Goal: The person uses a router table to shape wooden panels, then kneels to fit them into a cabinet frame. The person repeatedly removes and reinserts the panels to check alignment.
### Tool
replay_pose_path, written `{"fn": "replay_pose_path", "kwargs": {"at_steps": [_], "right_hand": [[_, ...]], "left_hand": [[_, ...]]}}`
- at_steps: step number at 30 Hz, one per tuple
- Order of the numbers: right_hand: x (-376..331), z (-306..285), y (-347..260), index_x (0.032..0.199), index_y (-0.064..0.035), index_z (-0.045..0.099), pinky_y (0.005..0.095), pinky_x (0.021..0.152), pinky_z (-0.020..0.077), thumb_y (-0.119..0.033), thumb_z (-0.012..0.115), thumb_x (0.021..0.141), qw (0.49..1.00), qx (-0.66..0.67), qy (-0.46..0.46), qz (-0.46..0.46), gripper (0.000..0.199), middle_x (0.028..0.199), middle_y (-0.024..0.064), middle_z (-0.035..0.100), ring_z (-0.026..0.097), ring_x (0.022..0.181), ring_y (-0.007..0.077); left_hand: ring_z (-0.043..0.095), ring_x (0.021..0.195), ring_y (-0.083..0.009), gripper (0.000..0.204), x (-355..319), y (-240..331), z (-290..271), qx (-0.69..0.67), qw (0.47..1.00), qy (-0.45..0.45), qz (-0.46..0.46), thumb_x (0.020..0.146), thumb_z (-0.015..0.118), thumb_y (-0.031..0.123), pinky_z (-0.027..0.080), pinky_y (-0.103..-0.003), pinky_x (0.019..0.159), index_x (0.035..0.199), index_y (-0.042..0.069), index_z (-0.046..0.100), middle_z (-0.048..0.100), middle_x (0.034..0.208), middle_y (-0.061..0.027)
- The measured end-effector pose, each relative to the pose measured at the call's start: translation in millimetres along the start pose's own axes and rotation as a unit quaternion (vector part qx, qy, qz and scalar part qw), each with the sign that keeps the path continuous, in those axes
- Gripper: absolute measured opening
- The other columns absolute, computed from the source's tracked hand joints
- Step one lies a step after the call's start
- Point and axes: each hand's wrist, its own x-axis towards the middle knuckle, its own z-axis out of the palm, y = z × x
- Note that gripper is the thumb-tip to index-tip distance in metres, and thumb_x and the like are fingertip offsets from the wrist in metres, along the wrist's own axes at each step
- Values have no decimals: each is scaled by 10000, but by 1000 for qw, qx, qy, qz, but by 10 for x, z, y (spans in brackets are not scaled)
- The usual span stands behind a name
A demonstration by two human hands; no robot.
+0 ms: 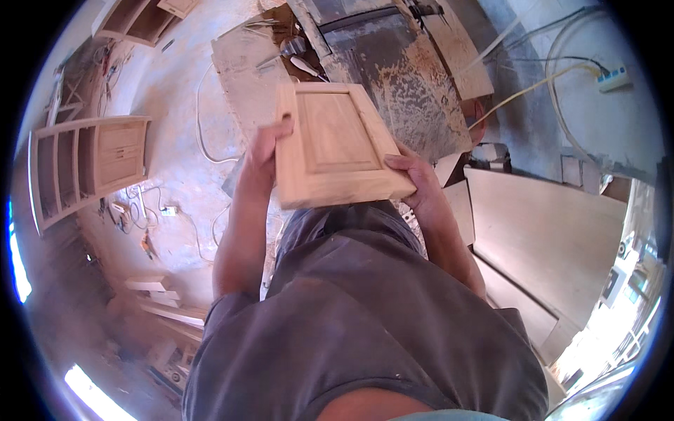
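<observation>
Between my two hands is a pale wooden cabinet door [335,137] with a raised centre panel, held up in front of my body and slightly tilted. My left hand [268,146] grips its left edge, the fingertips showing near the upper left side. On the right edge, close to the lower corner, my right hand [415,177] is closed with the thumb on the front face. The fingers behind the door are hidden. Past the door lies a dark machine table [393,63] strewn with sawdust.
A white-handled tool [305,67] lies beside the machine. At the left stands a wooden cabinet [88,165]; cords and an orange-handled tool [147,245] are on the floor. Large wooden boards [544,224] lean at the right. A power strip [613,79] with a yellow cord is at the upper right.
</observation>
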Motion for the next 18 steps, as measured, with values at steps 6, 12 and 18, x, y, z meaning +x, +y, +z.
{"fn": "replay_pose_path", "kwargs": {"at_steps": [6,12,18], "right_hand": [[149,260,-157,1504,66,414,322,979,503,-112,595,945,994,-99,30,-45,614,1333,233,614,642,1163,241],[93,542,-499,1425,70,519,439,989,515,-247,499,1031,994,-47,90,-31,507,1326,197,637,646,1166,276],[178,655,-666,1404,52,538,521,897,562,-236,457,1037,997,-35,52,-41,473,1254,200,667,690,1067,326]], "left_hand": [[725,997,-307,473,-215,-790,-329,-70,989,125,-35,1060,506,263,602,-409,897,1370,-93,536,689,1211,-225],[702,1044,-333,509,-42,-893,-494,-127,988,44,-77,1090,428,299,575,-434,947,1438,-72,450,650,1258,-251],[692,1094,-333,514,-99,-609,-328,-93,992,4,-81,1100,381,280,578,-424,964,1435,-99,471,643,1290,-258]]}}
